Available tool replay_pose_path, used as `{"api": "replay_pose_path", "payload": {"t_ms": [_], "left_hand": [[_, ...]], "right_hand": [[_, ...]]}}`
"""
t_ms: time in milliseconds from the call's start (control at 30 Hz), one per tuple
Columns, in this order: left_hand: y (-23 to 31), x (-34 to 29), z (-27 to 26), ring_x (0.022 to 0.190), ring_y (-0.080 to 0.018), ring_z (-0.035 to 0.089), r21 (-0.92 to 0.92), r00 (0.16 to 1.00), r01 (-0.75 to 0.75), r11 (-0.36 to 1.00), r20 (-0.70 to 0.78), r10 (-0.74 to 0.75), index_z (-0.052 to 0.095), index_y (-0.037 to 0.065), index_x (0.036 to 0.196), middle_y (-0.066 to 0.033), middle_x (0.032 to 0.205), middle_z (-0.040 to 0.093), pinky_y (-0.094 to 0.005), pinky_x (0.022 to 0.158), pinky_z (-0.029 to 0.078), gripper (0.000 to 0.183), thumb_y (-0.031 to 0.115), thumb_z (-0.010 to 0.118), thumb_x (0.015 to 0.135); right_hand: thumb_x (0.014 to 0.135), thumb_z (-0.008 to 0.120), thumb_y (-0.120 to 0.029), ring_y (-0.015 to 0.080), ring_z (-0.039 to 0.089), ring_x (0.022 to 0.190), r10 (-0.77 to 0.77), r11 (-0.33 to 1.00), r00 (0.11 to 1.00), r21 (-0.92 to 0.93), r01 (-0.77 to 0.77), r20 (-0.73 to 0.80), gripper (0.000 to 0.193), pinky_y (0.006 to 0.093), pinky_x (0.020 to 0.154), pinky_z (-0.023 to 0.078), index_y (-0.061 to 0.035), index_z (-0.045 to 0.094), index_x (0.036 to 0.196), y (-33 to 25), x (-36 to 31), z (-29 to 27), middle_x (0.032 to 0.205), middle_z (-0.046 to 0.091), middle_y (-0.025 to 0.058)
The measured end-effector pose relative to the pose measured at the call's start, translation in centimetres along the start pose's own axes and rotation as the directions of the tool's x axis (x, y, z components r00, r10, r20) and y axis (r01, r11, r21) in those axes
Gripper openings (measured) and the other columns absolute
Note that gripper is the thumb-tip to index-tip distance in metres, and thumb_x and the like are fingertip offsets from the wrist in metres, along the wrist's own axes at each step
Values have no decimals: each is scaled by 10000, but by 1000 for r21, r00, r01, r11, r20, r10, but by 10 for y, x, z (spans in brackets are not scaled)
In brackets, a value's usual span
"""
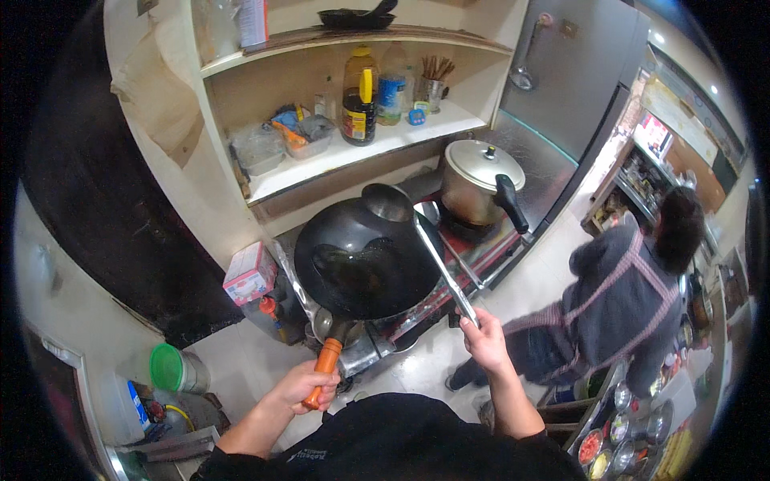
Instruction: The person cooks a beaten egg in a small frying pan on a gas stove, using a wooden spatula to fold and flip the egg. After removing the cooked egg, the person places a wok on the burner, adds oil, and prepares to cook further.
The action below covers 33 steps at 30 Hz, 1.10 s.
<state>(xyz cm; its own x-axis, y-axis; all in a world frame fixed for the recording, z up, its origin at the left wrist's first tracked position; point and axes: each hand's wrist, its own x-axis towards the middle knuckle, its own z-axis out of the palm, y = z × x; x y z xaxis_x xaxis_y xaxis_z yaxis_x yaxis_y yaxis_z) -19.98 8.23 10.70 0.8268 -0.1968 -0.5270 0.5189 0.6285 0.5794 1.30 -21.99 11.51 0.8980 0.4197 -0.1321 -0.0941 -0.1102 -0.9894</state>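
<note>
My left hand (295,388) is closed round the orange wooden handle of a black wok (321,284). The wok sits over the stove, with a shiny pool of liquid, perhaps oil, at its bottom. In my right hand (486,345) is the metal handle of a long ladle (437,258). Its dark round bowl hangs over the wok's far rim; whether it touches the rim I cannot tell, nor whether the bowl holds anything. A silver pressure cooker (473,196) with a black handle stands on the stove, right of the wok.
A shelf (409,132) behind the stove carries an oil jug (359,100), bottles and plastic tubs. At right, a person in a checked apron (618,297) stands near a counter of bowls (622,429). A green-lidded bucket (178,370) is on the floor at left.
</note>
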Motion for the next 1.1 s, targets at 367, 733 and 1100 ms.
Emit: {"api": "replay_pose_path", "payload": {"t_ms": [367, 733, 1100], "left_hand": [[-15, -25, 4, 455, -118, 463, -49, 995, 94, 994, 33, -92, 481, 61, 958, -7, 632, 460, -293, 405, 411, 174, 92, 630, 874], [-8, 79, 1, 517, -108, 481, -52, 996, 9, 999, 93, -4, 483, 68, 877, -1, 667, 464, -295, 448, 439, 126, 108, 600, 900], [-23, 120, 8, 565, -156, 519, -240, 989, 15, 971, 145, 20, 490, 59, 989, -46, 716, 522, -325, 510, 459, 147, 132, 593, 914]], "right_hand": [[899, 629, -150, 137, 590, 856, -36, 945, 998, -327, 18, -50, 289, 298, 782, 476, 37, 637, 1119, 27, -27, -40, 886, 679, 95], [878, 608, -120, 353, 664, 797, -248, 807, 942, -586, 72, -226, 232, 416, 729, 506, 27, 636, 1055, 37, -13, -33, 831, 658, 239], [873, 611, -115, 420, 658, 878, -246, 826, 922, -563, 36, -301, 282, 454, 782, 511, 31, 629, 1114, 85, -17, -9, 898, 663, 275]]}}
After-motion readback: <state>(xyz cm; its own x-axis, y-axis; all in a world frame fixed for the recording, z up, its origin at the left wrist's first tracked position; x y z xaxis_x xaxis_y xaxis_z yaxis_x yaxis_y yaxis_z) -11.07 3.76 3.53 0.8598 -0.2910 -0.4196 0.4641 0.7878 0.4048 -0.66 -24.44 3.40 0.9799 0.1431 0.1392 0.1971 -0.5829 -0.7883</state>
